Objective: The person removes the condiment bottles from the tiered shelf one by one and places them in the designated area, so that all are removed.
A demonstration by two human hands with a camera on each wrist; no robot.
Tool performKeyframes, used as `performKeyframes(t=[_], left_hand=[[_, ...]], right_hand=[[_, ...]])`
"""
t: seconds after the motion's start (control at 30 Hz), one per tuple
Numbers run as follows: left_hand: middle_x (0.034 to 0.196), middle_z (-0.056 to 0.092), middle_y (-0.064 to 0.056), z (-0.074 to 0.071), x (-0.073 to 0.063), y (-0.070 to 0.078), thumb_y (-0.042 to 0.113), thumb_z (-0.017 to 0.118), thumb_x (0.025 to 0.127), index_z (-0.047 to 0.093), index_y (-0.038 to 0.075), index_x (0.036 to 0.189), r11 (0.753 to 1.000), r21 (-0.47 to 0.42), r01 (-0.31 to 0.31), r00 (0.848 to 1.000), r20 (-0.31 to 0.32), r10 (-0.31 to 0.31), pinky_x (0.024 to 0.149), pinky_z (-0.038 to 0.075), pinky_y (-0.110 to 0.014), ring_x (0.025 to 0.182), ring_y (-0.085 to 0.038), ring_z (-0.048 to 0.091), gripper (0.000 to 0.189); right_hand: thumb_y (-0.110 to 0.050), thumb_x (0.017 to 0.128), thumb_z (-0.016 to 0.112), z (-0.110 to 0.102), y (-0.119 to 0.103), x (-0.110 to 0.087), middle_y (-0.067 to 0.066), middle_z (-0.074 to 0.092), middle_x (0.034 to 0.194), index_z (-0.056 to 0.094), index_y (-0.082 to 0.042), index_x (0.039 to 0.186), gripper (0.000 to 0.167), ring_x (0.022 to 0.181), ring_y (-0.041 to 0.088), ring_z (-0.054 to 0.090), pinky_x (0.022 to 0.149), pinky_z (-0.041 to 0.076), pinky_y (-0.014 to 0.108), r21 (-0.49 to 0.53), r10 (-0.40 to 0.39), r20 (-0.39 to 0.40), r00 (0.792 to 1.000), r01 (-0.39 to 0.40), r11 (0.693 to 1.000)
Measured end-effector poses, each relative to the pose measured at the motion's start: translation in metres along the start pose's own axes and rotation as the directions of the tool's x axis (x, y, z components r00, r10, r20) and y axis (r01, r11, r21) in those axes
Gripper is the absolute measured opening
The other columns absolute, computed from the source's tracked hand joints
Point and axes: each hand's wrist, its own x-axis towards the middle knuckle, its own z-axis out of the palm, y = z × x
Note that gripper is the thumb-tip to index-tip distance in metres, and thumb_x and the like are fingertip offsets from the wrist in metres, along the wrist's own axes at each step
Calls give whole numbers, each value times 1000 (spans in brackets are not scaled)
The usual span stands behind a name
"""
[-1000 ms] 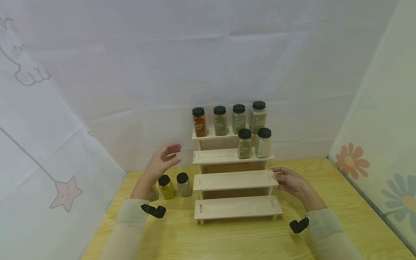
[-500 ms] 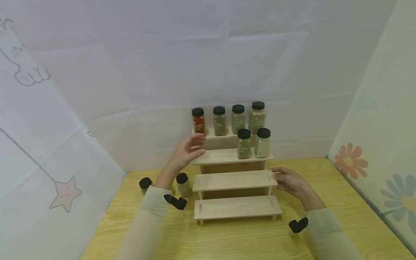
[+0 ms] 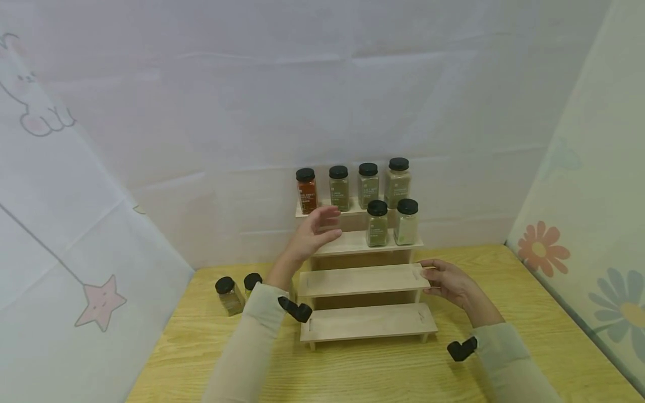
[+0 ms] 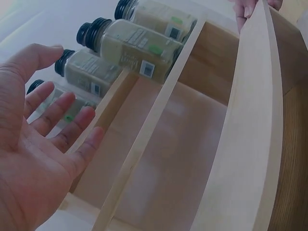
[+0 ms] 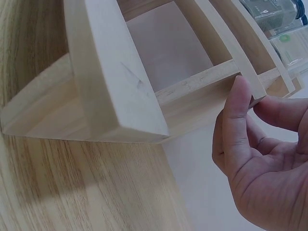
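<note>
A stepped wooden spice rack (image 3: 363,280) stands on the table. My left hand (image 3: 309,238) is raised in front of the left part of its second tier from the top. In the left wrist view, that hand (image 4: 41,144) has its fingers spread, with nothing in the palm. At the rack's right side, my right hand (image 3: 448,282) pinches the end of the third tier between thumb and fingers, as the right wrist view also shows. A green spice jar (image 3: 377,230) and a paler spice jar (image 3: 406,226) stand on the second tier's right half.
Several black-capped jars line the top tier, a red one (image 3: 307,195) at its left end. Left of the rack, a brown jar (image 3: 230,299) stands on the wood-grain table (image 3: 201,347); my left sleeve partly hides others there. A white cloth (image 3: 252,112) hangs behind.
My left hand has swept right, from above the jars on the table to the front of the second tier, staying empty. My right hand keeps its grip on the rack.
</note>
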Motion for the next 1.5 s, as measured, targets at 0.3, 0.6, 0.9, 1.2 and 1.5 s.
performKeyframes(t=[0.3, 0.6, 0.9, 1.2, 1.5], left_hand=[[152, 45, -20, 26, 15, 4, 9, 71, 95, 42, 6, 150, 1000, 18, 7, 1000, 14, -7, 107, 47, -48, 136, -38, 49, 63], [150, 50, -11, 42, 26, -6, 12, 73, 94, 44, 12, 150, 1000, 8, 4, 1000, -1, -4, 104, 49, -46, 133, -32, 53, 63], [148, 52, -8, 52, 35, -5, 17, 75, 94, 47, 17, 149, 1000, 20, 13, 1000, 2, -13, 105, 49, -43, 131, -30, 55, 62], [147, 50, -10, 60, 46, -8, 16, 76, 93, 45, 19, 151, 999, 19, 42, 999, -6, -42, 106, 48, -44, 129, -32, 55, 66], [146, 50, -10, 67, 54, -11, 13, 77, 91, 44, 19, 152, 997, 14, 71, 997, -19, -71, 108, 45, -45, 131, -31, 51, 70]], right_hand=[[-10, 105, 55, -2, 0, -1, 3, 63, 107, 32, 6, 149, 53, 91, 15, 65, 78, 59, 30, 14, 4, 7, 1000, -4, 1000], [-12, 105, 55, -1, 1, 2, 3, 61, 110, 29, 6, 151, 56, 92, 14, 64, 78, 58, 29, -5, -5, 18, 1000, 5, 1000], [-12, 106, 54, -1, -1, 2, 2, 63, 107, 23, 5, 155, 61, 91, 13, 65, 77, 58, 28, -3, 19, 5, 1000, -19, 1000], [-12, 106, 53, -1, -1, 2, 3, 62, 108, 24, 6, 154, 59, 92, 14, 65, 78, 58, 28, -8, 18, 1, 1000, -18, 1000], [-13, 105, 55, -2, -1, 1, 3, 61, 109, 22, 6, 156, 63, 92, 14, 65, 78, 58, 28, -1, 18, 4, 1000, -18, 1000]])
